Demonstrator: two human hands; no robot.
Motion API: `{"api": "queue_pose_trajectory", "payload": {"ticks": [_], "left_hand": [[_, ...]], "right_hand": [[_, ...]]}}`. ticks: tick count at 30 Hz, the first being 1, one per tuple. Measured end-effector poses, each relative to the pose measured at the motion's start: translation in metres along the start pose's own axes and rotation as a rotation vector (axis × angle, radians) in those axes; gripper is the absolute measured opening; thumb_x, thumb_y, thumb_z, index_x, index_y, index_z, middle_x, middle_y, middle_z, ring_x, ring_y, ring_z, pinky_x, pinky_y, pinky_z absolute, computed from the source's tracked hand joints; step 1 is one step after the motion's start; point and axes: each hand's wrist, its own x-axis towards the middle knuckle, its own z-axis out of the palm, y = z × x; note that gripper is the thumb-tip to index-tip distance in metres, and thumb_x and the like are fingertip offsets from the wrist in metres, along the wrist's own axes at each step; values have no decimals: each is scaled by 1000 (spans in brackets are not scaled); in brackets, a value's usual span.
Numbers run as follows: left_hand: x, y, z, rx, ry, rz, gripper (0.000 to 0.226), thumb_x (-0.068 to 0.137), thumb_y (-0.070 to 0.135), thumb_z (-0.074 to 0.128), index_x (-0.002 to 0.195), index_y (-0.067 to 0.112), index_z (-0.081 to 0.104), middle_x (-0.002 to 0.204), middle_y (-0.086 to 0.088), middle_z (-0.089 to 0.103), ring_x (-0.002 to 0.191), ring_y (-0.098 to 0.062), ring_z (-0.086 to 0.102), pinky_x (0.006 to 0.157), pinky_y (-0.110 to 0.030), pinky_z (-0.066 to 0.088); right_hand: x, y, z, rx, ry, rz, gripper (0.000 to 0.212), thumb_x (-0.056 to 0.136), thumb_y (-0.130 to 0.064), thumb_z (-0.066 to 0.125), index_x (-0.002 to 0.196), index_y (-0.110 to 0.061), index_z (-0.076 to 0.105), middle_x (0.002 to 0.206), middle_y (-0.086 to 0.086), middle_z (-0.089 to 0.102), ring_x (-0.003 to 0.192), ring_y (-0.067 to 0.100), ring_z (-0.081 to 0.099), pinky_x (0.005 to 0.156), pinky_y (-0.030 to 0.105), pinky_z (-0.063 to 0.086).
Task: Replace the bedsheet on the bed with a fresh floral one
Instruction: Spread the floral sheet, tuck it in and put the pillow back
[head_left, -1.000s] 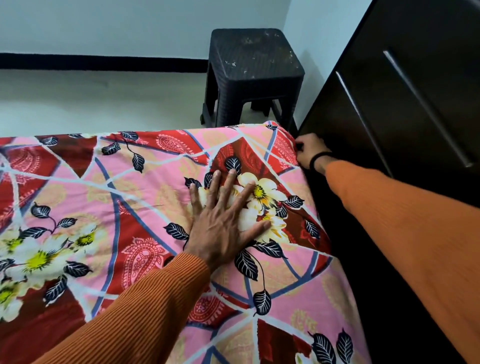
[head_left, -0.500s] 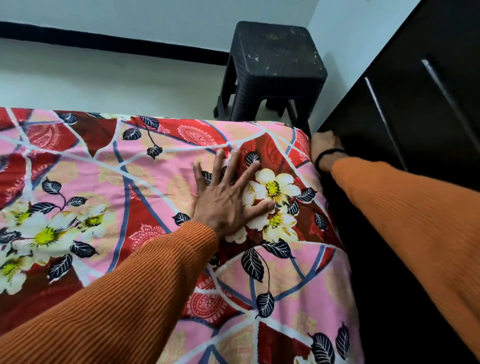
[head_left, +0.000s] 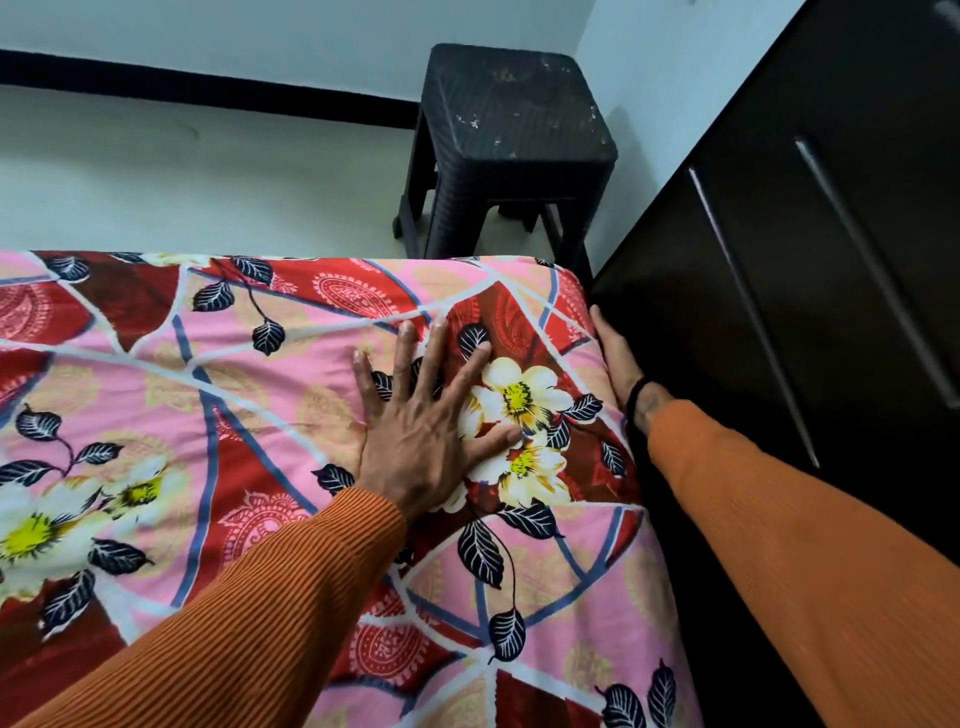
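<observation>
A floral bedsheet (head_left: 249, 395) in pink and red, with white flowers and dark leaves, covers the bed across the lower frame. My left hand (head_left: 426, 431) lies flat on it with fingers spread, pressing down beside a white flower near the bed's far right corner. My right hand (head_left: 615, 358) runs along the bed's right side, in the narrow gap next to a dark wardrobe. Its fingers look straight against the sheet's edge; the palm side is hidden. Both arms wear orange ribbed sleeves.
A black plastic stool (head_left: 511, 140) stands on the pale floor (head_left: 182, 182) just beyond the bed's far right corner. A dark wardrobe (head_left: 810, 249) with long metal handles stands close along the bed's right side, leaving only a slim gap.
My right hand has slid back from the far corner along the bed's right side and now lies straight. My left hand stays flat on the sheet. The camera has shifted closer.
</observation>
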Motion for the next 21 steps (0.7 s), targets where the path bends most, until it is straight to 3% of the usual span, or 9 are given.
{"api": "queue_pose_trajectory", "payload": {"ticks": [5, 7, 9, 12, 15, 17, 19, 21], "left_hand": [[3, -1, 6, -1, 20, 2, 94, 80, 97, 14, 158, 49, -6, 169, -1, -22, 153, -30, -28, 115, -73, -8], [3, -3, 7, 5, 11, 2, 94, 80, 97, 14, 158, 49, -7, 168, -1, -24, 152, -30, -29, 115, -73, -9], [4, -3, 6, -4, -17, 1, 94, 80, 97, 13, 158, 50, -9, 167, 0, -26, 151, -30, -31, 114, -73, -11], [7, -4, 5, -16, -62, -5, 95, 78, 99, 13, 157, 51, -7, 167, 2, -27, 151, -30, -31, 113, -74, -12], [10, -4, -1, -26, -136, -19, 96, 76, 100, 11, 157, 52, -10, 165, 2, -31, 149, -30, -34, 112, -74, -15], [4, 2, -6, -4, -151, -31, 94, 80, 96, 12, 157, 48, -12, 166, -1, -30, 150, -32, -32, 112, -74, -14], [-20, 19, -6, -34, -95, -46, 87, 90, 86, 19, 161, 41, -4, 169, -4, -20, 154, -32, -23, 115, -73, -10], [-65, 47, -1, -100, 8, -33, 78, 97, 77, 21, 162, 35, 13, 172, -5, -3, 157, -29, -10, 118, -69, -8]], "right_hand": [[8, 22, -4, 52, 35, -71, 60, 102, -59, 37, 121, -11, 67, 109, 11, 76, 102, 30, 70, 82, 33, 59], [4, 20, -3, -46, 158, -69, 52, 101, -58, 43, 111, -15, 70, 95, 6, 78, 104, 29, 68, 82, 28, 55], [-11, 14, 0, -152, 298, -77, 50, 103, -57, 42, 103, -16, 70, 84, 3, 77, 94, 26, 68, 72, 19, 54], [-36, 11, 11, -322, 378, -52, 70, 104, -65, 22, 129, -15, 65, 118, 5, 70, 107, 26, 63, 90, 28, 49], [-81, 43, 9, -488, 463, -164, 81, 99, -74, 17, 130, -19, 67, 127, 6, 68, 115, 25, 63, 100, 36, 46], [-113, 88, -3, -351, 413, -144, 83, 90, -85, 25, 124, -26, 72, 116, -2, 74, 109, 20, 69, 103, 40, 50], [-145, 133, -18, -179, 318, -53, 76, 94, -80, 29, 127, -25, 70, 110, -6, 76, 107, 17, 71, 98, 34, 51], [-170, 163, -31, 47, 242, 86, 77, 96, -75, 33, 134, -16, 64, 120, 10, 74, 117, 30, 67, 101, 37, 51]]}}
